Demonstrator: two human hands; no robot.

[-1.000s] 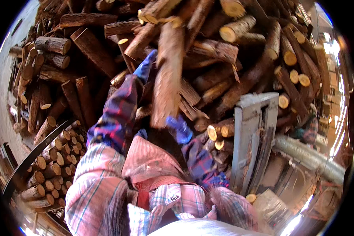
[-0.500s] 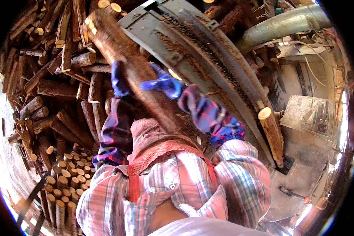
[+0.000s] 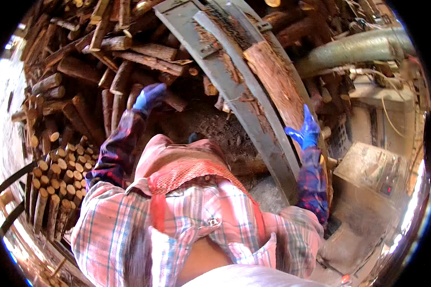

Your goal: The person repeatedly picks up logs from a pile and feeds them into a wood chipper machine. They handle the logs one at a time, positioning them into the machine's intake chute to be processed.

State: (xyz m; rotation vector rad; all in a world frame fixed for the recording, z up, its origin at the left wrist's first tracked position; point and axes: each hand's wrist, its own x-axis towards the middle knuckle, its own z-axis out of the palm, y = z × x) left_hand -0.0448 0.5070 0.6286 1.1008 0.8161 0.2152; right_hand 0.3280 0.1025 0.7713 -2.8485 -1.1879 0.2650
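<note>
A thick, rough-barked log lies lengthwise in the long grey metal trough ahead of me. My right hand, in a blue glove, is at the log's near end with thumb and fingers spread apart; whether the palm touches the wood I cannot tell. Off to the left, my left hand, also blue-gloved, hovers by the woodpile with its fingers stretched out and nothing seen in them. A short log lies just beyond its fingertips. Dark plaid sleeve covers reach up both forearms.
Loose logs are heaped at the left and far side. Thin cut poles stand bundled at lower left. A large pale pipe runs at far right, above a control box. Bark scraps litter the trough.
The log I held in both hands over the left side now lies in the trough. My right hand moved right to its near end; my left hand has come off it.
</note>
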